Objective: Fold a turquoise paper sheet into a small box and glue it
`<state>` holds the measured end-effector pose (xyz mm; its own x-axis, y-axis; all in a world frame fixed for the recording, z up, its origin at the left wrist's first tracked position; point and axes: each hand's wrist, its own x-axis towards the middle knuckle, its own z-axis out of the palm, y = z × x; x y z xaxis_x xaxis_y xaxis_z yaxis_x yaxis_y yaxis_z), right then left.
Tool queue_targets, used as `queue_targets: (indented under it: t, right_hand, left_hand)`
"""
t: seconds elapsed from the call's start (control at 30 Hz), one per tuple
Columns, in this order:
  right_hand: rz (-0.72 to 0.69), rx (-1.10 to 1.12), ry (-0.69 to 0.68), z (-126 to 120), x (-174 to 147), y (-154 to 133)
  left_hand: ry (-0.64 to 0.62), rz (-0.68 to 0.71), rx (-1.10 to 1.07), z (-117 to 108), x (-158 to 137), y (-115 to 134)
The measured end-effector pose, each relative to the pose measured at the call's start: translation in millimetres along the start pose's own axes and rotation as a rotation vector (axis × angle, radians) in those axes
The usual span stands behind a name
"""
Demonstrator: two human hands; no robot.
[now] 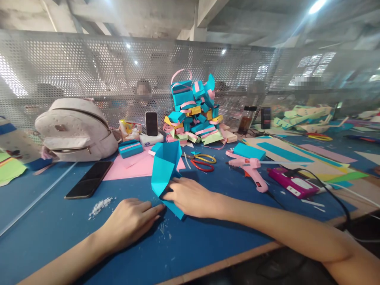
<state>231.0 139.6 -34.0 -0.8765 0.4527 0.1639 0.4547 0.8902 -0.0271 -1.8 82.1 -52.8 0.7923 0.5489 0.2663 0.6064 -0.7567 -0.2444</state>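
Note:
A creased sheet of blue paper (166, 166) stands partly folded up from the table, one flap lying flat towards me. My right hand (190, 197) is closed on its lower right side, with the fingertips partly hidden behind the folds. My left hand (133, 219) rests low on the table to the left, fingers stretched out and their tips at the edge of the flat flap. Just behind the paper lie scissors (203, 161) with red and yellow handles and a pink sheet (127, 168).
A pink glue gun (252, 170) and a magenta power box (293, 183) with cables lie to the right. Folded blue and pink paper boxes (192, 113) are piled at the back. A phone (89, 180), white scraps (101, 206) and a backpack (77, 130) are on the left.

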Motion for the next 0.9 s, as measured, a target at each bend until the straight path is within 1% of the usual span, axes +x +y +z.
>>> queue_targets:
  t: [0.13,0.33,0.43,0.53,0.73,0.9]
  right_hand:
    - [0.01,0.003,0.0,1,0,0]
    - [0.029,0.033,0.029,10,6,-4]
    - [0.032,0.023,0.017,15,10,-5]
    - [0.039,0.014,-0.01,18,14,-5]
    - [0.056,-0.008,-0.064,15,20,-5]
    - [0.041,-0.061,-0.092,5,18,-2]
  left_hand:
    - [-0.033,-0.033,0.014,1,-1,3]
    - [-0.18,-0.113,0.055,-2,9,14]
    - [-0.248,-0.149,0.084,-5,13,19]
    - [-0.297,-0.15,0.101,-7,16,22]
    - [-0.331,-0.16,0.098,-8,18,23]
    - [-0.312,-0.158,0.102,-7,17,22]
